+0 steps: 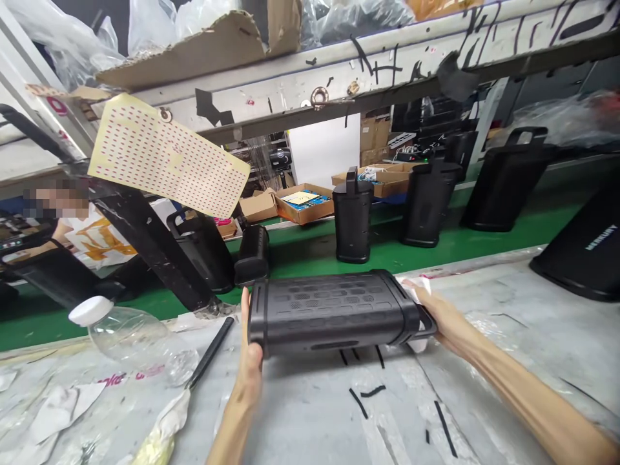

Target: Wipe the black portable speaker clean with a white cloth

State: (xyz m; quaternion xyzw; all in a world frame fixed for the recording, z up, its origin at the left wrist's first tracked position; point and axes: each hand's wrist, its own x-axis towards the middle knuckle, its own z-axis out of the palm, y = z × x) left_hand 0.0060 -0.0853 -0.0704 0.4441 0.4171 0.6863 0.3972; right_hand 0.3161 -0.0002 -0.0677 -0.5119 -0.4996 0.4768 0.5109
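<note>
We've the speaker (329, 310) above the surface (310, 413), L grip (249, 374) braced on one end, R grip (445, 316) closed at the handle (427, 321) end w/ tissue (419, 345); loose L pressure could let it tip.

black patterned casing (334, 307), green belt (310, 248), yellow red-dotted sheet (169, 155)

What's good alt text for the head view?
Two bare hands, left and right, hold a black speaker-like case on its side over a cluttered gray worktable. Beyond it, similar black cases stand on a green surface. A clear plastic bottle lies at the left, and a dotted yellow sheet hangs above it.
</note>
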